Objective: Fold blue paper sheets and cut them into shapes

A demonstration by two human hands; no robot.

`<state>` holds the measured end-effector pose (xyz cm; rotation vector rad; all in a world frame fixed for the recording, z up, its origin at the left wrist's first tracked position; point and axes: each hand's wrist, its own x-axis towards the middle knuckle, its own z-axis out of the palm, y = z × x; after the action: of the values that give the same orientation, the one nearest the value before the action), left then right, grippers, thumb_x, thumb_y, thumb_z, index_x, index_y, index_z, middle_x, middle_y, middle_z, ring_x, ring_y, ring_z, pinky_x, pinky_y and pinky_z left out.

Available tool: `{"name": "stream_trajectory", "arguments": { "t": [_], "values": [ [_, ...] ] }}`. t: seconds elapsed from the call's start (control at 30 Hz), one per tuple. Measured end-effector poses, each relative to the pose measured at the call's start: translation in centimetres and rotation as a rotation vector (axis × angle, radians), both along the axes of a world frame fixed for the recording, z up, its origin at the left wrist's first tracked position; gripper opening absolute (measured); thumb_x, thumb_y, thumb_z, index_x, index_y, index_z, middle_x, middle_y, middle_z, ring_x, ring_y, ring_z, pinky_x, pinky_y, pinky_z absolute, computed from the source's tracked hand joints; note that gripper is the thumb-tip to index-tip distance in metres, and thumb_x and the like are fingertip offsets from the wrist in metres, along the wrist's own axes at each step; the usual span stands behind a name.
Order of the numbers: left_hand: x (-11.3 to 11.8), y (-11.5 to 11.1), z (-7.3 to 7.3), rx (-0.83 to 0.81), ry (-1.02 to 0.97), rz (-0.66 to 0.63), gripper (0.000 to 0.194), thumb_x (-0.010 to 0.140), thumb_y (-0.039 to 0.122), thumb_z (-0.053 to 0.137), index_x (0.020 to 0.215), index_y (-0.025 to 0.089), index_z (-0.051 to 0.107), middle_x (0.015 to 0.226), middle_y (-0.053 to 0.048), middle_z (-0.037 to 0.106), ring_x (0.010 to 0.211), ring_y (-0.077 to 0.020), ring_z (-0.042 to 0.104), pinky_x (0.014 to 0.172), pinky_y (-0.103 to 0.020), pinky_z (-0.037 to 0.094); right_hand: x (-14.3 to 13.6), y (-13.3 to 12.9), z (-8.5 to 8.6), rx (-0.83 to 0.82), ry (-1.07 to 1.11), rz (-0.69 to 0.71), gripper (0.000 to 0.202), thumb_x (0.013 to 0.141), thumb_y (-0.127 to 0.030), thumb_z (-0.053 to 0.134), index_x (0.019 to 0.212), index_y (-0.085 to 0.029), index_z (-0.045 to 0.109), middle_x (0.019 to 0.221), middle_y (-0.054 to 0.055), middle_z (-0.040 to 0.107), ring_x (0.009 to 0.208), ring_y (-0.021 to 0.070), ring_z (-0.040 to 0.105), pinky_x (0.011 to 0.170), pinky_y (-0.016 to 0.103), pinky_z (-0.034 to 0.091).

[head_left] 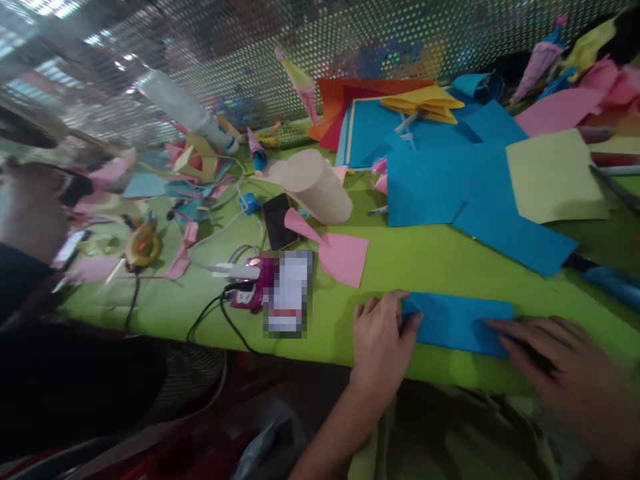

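Left fingers (pixel 393 300) curled, clamping blue paper (pixel 453 321); right fingers (pixel 523 330) extended onto it, grip unclear

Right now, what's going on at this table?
A person has both hands on a blue strip lying on the green table: left hand at its left end, right hand at its right. Whether either hand grips or just presses is unclear. Beyond the strip lie loose blue sheets, partly under a pale yellow sheet. A pink cutout lies to the left. Another person's hand is at the far left, blurred.
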<state>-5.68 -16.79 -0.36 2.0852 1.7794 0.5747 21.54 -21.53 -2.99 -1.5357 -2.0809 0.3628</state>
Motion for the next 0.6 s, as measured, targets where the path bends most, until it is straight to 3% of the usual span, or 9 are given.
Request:
{"name": "stream_trajectory", "arguments": {
  "t": [0.2, 0.6],
  "values": [
    [-0.5, 0.1, -0.1, 0.039, 0.046, -0.089, 0.012, 0.099, 0.028, 0.072, 0.111, 0.026, 0.071, 0.084, -0.001, 0.074, 0.087, -0.0242, 0.068, 0.078, -0.037, 0.042, -0.7, 0.2, 0.8, 0.005, 0.016, -0.036, 0.021, 0.103, -0.027, 0.064, 0.119, -0.03, 0.077, 0.089, 0.002, 0.073, 0.083, 0.0214, 0.065, 0.076, 0.038, 0.05],
    [-0.9, 0.0, -0.3, 0.033, 0.089, -0.143, 0.014, 0.105, 0.034, 0.064, 0.115, 0.027, 0.072, 0.092, -0.002, 0.077, 0.087, -0.0227, 0.066, 0.077, -0.037, 0.041, -1.2, 0.4, 1.6, 0.005, 0.018, -0.046, 0.022, 0.102, -0.021, 0.062, 0.12, -0.025, 0.075, 0.093, 0.004, 0.075, 0.084, 0.0215, 0.065, 0.073, 0.037, 0.048]
  ]
}}
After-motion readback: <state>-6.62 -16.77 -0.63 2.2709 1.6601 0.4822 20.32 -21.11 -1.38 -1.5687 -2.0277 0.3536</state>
